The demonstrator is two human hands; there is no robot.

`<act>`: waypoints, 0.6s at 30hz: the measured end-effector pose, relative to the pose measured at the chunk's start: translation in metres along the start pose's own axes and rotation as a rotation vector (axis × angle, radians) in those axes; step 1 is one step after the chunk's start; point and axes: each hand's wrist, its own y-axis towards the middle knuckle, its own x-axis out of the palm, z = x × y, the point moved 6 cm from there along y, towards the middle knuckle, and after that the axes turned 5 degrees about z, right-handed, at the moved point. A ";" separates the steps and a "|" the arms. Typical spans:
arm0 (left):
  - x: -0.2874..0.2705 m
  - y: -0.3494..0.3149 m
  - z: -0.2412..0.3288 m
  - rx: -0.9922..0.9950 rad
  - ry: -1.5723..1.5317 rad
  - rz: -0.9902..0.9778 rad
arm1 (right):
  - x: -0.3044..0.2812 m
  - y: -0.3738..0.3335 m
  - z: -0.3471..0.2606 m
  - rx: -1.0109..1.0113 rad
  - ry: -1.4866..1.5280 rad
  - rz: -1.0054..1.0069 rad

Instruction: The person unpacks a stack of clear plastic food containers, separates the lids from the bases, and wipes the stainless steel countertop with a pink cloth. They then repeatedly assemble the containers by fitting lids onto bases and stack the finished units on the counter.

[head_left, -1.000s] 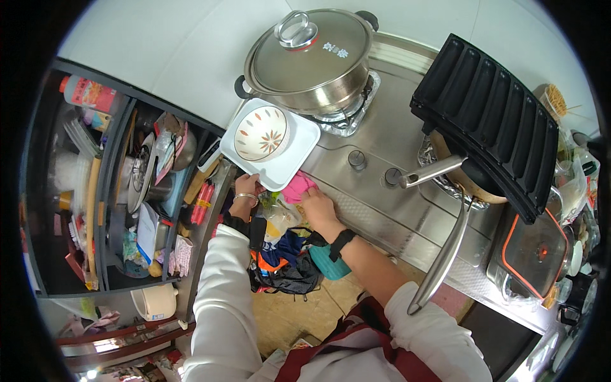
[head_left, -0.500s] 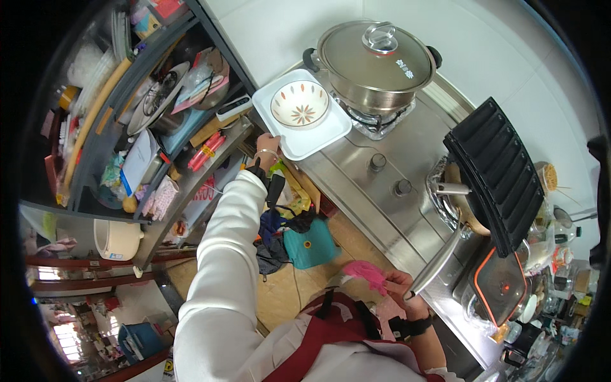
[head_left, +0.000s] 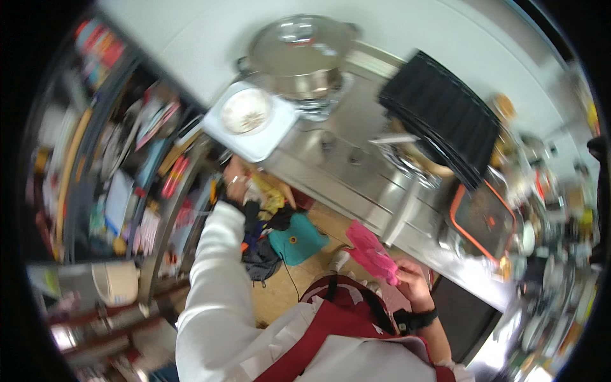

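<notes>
In my right hand (head_left: 412, 280), at the lower right, a bright pink cloth-like piece (head_left: 368, 251) is pinched at one end; it stretches up and left toward the counter edge. My left hand (head_left: 235, 178) is just below the near left corner of a white tray (head_left: 283, 123). Its fingers are smeared by motion, so I cannot make out whether they touch the tray. On the tray sits a white bowl (head_left: 246, 111) with a patterned inside. The tray rests at the left end of the steel stove top (head_left: 312, 153).
A lidded steel pot (head_left: 302, 60) stands on the back burner. A black ridged pan (head_left: 442, 118) lies over another pan whose handle (head_left: 402, 213) juts toward me. Right of it is an orange-rimmed lid (head_left: 482, 219). Crowded shelves (head_left: 121, 159) line the left; a teal bag (head_left: 298, 239) sits below.
The view has shifted, with the stove farther left. My left hand has drawn back from the tray's corner. My right hand has lifted the pink piece, which is now more spread out.
</notes>
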 end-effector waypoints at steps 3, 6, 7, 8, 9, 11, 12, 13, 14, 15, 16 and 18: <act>0.041 -0.112 -0.005 0.522 0.447 -0.538 | -0.013 -0.035 -0.002 -0.015 -0.073 0.108; 0.087 -0.275 -0.015 -0.318 -0.215 -1.157 | -0.027 -0.078 -0.002 -0.130 -0.028 0.060; 0.104 -0.330 0.013 -0.120 -0.220 -1.385 | -0.036 -0.091 -0.001 -0.132 -0.032 0.097; 0.119 -0.385 0.041 0.018 -0.304 -1.517 | -0.045 -0.111 0.002 -0.146 0.004 0.122; 0.129 -0.436 0.058 -0.079 -0.271 -1.609 | -0.048 -0.131 0.005 -0.202 0.068 0.102; 0.153 -0.517 0.105 -0.021 -0.238 -1.712 | -0.064 -0.184 0.013 -0.320 0.107 0.115; 0.169 -0.542 0.146 0.366 -0.206 -1.791 | -0.077 -0.199 0.003 -0.400 0.130 0.208; 0.170 -0.578 0.175 0.762 -0.221 -1.753 | -0.090 -0.229 0.007 -0.462 0.146 0.268; 0.179 -0.610 0.194 0.804 -0.275 -1.719 | -0.105 -0.261 0.012 -0.526 0.163 0.326; 0.187 -0.646 0.204 0.647 -0.278 -1.859 | -0.119 -0.299 0.016 -0.599 0.172 0.384; 0.195 -0.683 0.211 0.520 -0.270 -1.957 | -0.136 -0.337 0.023 -0.661 0.209 0.455; 0.203 -0.761 0.221 0.342 -0.244 -2.096 | -0.172 -0.418 0.041 -0.793 0.237 0.634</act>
